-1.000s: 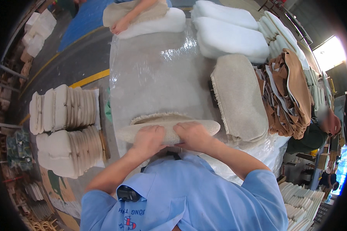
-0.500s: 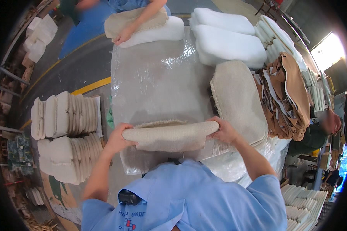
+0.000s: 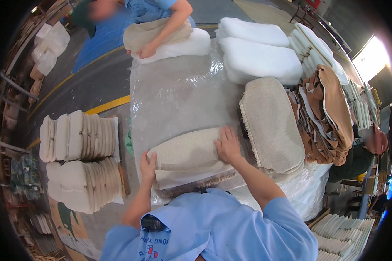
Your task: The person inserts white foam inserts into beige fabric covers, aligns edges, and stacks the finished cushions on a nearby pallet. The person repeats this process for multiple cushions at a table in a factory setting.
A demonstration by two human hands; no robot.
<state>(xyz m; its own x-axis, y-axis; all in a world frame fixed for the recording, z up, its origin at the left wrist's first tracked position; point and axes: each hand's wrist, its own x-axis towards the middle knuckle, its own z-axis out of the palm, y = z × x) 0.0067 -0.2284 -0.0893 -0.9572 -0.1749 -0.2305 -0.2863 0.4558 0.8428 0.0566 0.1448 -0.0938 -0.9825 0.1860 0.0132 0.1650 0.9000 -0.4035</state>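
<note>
Resting flat and splayed, my right grip (image 3: 227, 145) covers the right end of one oblong beige woven piece (image 3: 185, 150) on the near end of the plastic-covered counter (image 3: 178, 95); my left grip (image 3: 148, 167) cups its left end, though remotely I cannot tell whether it pinches. Rightward sits one fringed fabric stack (image 3: 274, 122); beyond, two fluffy white bundles (image 3: 263, 58); leftward, two rows of cream cushions (image 3: 85, 182).

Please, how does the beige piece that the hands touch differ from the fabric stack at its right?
The beige piece lies crosswise before the person; the fabric stack points lengthwise away. The left hand and right hand touch the beige piece; neither touches the fabric stack. Both are beige.
</note>
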